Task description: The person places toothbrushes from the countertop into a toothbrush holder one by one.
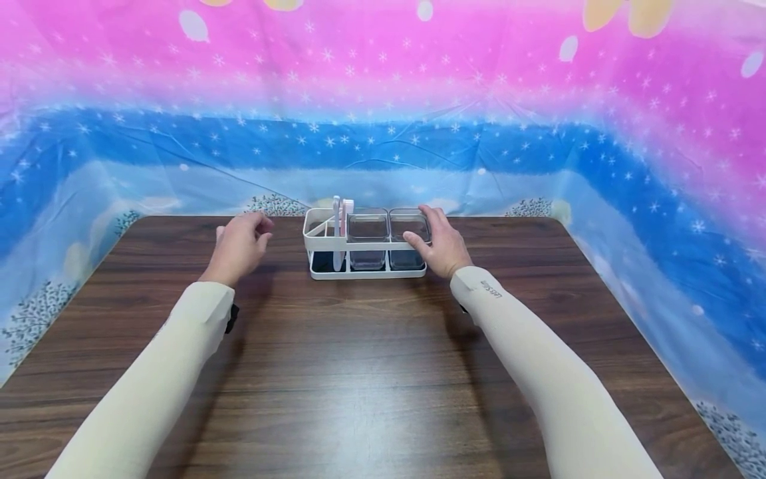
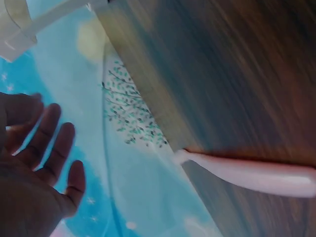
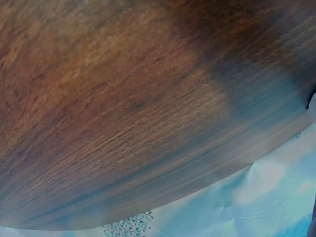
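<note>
A white two-tier rack (image 1: 366,244) stands near the table's back edge. Two clear square cups (image 1: 368,228) sit in its middle and right sections. Upright in the left section are a pale, slim, long-handled item (image 1: 337,233) and a pink item with a white cap (image 1: 349,206). My right hand (image 1: 444,246) grips the rack's right end, thumb over the front and fingers toward the back. Left of the rack, my left hand (image 1: 236,247) hovers with loosely bent fingers, holding nothing. A pink tapered object (image 2: 256,175) appears in the left wrist view.
The dark wooden table (image 1: 353,372) ends just behind the rack. A patterned pink and blue cloth (image 1: 383,133) hangs around its back and sides. Only tabletop (image 3: 123,123) and cloth show clearly in the right wrist view.
</note>
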The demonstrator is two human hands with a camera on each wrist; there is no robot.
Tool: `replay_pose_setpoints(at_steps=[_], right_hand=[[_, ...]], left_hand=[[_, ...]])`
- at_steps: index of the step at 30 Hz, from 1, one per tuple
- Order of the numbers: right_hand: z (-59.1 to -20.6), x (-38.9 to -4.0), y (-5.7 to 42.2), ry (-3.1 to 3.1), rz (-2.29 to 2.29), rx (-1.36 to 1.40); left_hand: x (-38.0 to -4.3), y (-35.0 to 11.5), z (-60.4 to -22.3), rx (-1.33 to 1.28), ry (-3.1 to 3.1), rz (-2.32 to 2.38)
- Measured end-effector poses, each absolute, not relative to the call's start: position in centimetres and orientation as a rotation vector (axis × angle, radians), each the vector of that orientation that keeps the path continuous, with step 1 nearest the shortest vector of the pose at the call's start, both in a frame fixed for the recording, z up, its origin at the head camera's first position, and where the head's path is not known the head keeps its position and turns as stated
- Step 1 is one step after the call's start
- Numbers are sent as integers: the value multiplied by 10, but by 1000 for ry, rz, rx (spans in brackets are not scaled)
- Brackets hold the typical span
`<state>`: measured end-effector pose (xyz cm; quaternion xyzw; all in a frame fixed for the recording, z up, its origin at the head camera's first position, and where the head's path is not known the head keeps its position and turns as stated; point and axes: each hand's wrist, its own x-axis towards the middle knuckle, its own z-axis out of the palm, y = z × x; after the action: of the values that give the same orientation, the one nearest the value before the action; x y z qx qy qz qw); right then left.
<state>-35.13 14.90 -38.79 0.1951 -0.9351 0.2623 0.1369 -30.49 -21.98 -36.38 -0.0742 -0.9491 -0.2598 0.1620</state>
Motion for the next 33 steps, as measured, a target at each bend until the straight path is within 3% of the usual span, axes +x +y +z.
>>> replay_pose_setpoints(at_steps=[33], right_hand=[[-386,-348,148,-2716,770,548]], left_hand=[[-280,-272,-382,343,-3209,-652]])
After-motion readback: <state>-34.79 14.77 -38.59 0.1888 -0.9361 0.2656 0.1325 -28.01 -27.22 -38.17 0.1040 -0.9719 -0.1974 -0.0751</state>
